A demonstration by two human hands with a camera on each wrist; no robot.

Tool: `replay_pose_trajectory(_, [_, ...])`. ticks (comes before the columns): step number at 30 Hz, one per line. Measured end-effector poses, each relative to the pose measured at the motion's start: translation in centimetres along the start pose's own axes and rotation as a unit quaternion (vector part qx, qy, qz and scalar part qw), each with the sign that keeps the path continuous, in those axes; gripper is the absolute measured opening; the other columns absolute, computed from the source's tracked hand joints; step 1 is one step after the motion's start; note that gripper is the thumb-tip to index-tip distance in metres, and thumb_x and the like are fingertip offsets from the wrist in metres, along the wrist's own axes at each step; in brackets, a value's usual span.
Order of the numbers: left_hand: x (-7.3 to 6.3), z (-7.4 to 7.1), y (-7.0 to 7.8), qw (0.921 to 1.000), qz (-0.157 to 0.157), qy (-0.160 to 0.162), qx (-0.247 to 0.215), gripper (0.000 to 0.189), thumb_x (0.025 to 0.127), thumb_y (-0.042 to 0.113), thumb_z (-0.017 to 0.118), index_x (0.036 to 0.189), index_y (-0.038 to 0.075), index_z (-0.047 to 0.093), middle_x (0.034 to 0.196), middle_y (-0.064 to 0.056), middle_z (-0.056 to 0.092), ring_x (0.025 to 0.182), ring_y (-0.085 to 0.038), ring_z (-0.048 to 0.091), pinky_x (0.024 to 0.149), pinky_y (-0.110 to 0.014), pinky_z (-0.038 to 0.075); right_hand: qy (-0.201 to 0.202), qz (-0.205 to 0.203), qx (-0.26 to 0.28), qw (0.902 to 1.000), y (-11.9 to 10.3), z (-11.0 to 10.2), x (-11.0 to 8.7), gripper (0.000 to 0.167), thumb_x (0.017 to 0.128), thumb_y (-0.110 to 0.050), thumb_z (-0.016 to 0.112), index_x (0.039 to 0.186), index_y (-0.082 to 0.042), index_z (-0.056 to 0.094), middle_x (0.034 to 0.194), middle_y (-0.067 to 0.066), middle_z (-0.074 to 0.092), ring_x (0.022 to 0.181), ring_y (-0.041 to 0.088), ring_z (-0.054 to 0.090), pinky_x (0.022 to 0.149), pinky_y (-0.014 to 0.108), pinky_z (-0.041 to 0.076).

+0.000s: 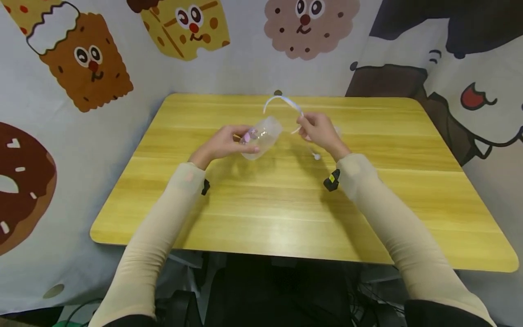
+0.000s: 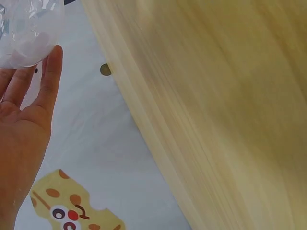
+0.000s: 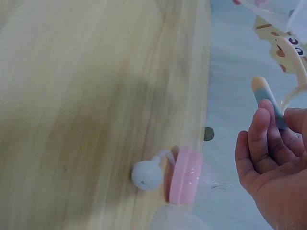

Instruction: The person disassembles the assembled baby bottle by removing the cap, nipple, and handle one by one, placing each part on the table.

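Observation:
My left hand (image 1: 226,143) grips a clear baby bottle (image 1: 269,131) with purple print, thumb on the near side, tilted above the table. In the left wrist view the bottle (image 2: 31,33) rests against the raised fingers. My right hand (image 1: 320,131) pinches a thin curved handle piece (image 1: 283,98), which arches toward the bottle. One end of that handle piece (image 3: 267,98) shows cream and blue between thumb and fingers. Beside the right hand lies a pink bottle collar (image 3: 186,176) with a clear teat and a straw ending in a white ball (image 3: 147,175).
A clear, rounded plastic piece (image 3: 177,219) sits near the pink collar, cut off by the frame's edge. The wooden table (image 1: 261,218) has its far edge against a cartoon-printed cloth (image 1: 245,72). A dark chair (image 1: 261,290) stands at the near edge.

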State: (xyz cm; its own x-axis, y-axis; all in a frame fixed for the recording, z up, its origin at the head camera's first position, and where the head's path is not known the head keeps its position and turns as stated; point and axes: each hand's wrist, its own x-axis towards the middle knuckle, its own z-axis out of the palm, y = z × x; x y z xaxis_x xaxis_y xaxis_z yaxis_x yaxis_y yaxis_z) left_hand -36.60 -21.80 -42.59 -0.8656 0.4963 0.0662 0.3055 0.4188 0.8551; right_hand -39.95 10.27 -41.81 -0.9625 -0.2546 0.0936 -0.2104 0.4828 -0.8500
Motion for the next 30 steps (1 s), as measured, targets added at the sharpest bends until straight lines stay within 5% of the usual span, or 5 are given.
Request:
replay_pose_trajectory(6, [-0.3, -0.5, -0.6, 1.0000, -0.003, 0.006, 0.005, 0.062, 0.088, 0.029, 0.089, 0.145, 0.015, 0.066, 0.128, -0.008, 0.070, 0.108, -0.027, 0.067, 0.085, -0.037, 0.059, -0.013, 0.013, -0.021, 0.9996, 0.7, 0.7, 0.8, 0.038, 0.113, -0.029, 0.052, 0.120, 0.003, 0.071, 0.088, 0.008, 0.070, 0.077, 0.015, 0.063, 0.067, 0.022, 0.053])
replay_pose_trajectory(15, [-0.4, -1.2, -1.5, 1.0000, -0.005, -0.002, 0.002, 0.066, 0.088, 0.034, 0.089, 0.146, 0.015, 0.064, 0.127, -0.005, 0.070, 0.106, -0.027, 0.067, 0.087, -0.039, 0.059, -0.044, 0.030, -0.063, 0.9966, 0.8, 1.7, 1.8, 0.039, 0.113, -0.025, 0.051, 0.124, 0.008, 0.069, 0.087, 0.010, 0.070, 0.077, 0.017, 0.062, 0.074, 0.029, 0.055])
replay_pose_trajectory(25, [-0.4, -2.0, -1.7, 0.9996, -0.023, -0.002, 0.014, 0.072, 0.089, 0.040, 0.087, 0.151, 0.016, 0.060, 0.132, -0.004, 0.069, 0.111, -0.024, 0.066, 0.091, -0.042, 0.059, -0.094, 0.039, -0.124, 0.9870, 1.1, 2.8, 2.9, 0.041, 0.114, -0.027, 0.050, 0.129, 0.004, 0.071, 0.093, 0.016, 0.072, 0.066, 0.013, 0.051, 0.052, 0.021, 0.035])
replay_pose_trajectory(30, [-0.4, -2.1, -2.2, 0.9997, -0.024, -0.004, 0.010, 0.071, 0.089, 0.040, 0.087, 0.150, 0.016, 0.061, 0.133, -0.004, 0.069, 0.111, -0.025, 0.066, 0.091, -0.042, 0.059, -0.101, 0.030, -0.143, 0.9841, 1.2, 3.4, 3.3, 0.038, 0.114, -0.025, 0.050, 0.121, 0.004, 0.074, 0.088, 0.013, 0.072, 0.063, 0.011, 0.050, 0.052, 0.021, 0.036])
